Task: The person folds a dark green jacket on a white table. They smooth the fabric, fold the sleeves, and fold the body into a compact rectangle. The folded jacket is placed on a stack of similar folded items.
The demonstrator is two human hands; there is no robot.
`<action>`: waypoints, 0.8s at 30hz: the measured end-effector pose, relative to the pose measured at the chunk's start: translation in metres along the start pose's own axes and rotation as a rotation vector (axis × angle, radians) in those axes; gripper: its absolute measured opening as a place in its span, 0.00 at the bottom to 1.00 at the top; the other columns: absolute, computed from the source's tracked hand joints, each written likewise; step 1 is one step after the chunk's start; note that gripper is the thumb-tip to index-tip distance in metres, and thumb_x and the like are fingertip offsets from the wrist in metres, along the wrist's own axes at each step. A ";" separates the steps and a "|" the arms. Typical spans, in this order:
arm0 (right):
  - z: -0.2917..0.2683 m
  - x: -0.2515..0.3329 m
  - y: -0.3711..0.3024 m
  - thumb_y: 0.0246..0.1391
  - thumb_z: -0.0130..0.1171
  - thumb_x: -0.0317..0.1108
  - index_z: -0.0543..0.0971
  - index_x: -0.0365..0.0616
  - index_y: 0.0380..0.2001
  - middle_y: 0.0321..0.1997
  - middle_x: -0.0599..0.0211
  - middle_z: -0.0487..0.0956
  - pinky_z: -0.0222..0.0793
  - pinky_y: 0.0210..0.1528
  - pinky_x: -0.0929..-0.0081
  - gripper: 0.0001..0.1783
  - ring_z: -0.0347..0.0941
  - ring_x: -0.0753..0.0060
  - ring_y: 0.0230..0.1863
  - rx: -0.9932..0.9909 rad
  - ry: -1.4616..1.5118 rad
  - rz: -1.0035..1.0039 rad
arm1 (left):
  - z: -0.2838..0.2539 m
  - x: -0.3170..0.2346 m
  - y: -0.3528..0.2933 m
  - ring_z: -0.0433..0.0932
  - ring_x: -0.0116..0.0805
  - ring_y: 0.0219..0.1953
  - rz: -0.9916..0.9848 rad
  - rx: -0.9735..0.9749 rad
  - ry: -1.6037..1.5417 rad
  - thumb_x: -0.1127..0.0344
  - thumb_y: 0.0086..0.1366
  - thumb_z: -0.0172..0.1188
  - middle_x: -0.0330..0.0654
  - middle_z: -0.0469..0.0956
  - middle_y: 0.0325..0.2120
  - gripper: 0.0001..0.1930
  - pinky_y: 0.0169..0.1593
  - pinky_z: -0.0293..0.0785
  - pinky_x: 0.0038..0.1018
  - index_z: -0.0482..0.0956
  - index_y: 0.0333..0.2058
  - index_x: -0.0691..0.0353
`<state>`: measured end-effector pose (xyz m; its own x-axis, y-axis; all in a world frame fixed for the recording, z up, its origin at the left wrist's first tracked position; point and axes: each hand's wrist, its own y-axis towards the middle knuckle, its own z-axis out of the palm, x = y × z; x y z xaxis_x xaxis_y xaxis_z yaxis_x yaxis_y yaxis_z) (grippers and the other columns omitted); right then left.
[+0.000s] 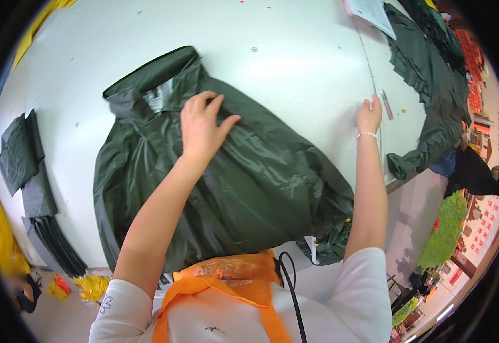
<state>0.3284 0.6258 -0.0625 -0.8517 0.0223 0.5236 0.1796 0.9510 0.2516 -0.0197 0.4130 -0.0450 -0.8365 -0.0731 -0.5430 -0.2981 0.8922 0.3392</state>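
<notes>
A dark green, shiny raincoat (249,177) lies spread on the white table, its stand-up collar (152,74) toward the far left. Below the collar, a pale printed label (158,97) shows inside the neck opening. My left hand (201,126) rests on the coat's upper front beside the collar, fingers bent but apart and thumb out. To the right of the coat, my right hand (369,117) is over the table with its fingers curled together. What it grips, if anything, is hidden. A thin dark line (365,51) runs to its fingertips, and a small slim tool (386,106) lies just beside it.
Folded dark green pieces (24,154) lie at the left. More dark green fabric (432,86) is heaped along the right edge, near a stack of papers (370,16). Yellow material (6,234) is at the far left. Some dark green fabric (329,246) hangs at the near edge.
</notes>
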 end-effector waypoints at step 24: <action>-0.027 0.148 -0.141 0.48 0.67 0.29 0.77 0.41 0.40 0.33 0.69 0.76 0.70 0.29 0.81 0.15 0.72 0.75 0.28 0.784 0.380 -0.444 | 0.001 -0.003 0.014 0.81 0.38 0.29 -0.658 0.376 -0.440 0.63 0.53 0.64 0.47 0.82 0.26 0.10 0.35 0.75 0.30 0.83 0.30 0.64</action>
<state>0.1903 0.4868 0.0010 -0.5222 -0.3578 0.7741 -0.6149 0.7870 -0.0511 -0.0211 0.4259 -0.0397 -0.2721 -0.5155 -0.8126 -0.4216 0.8229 -0.3808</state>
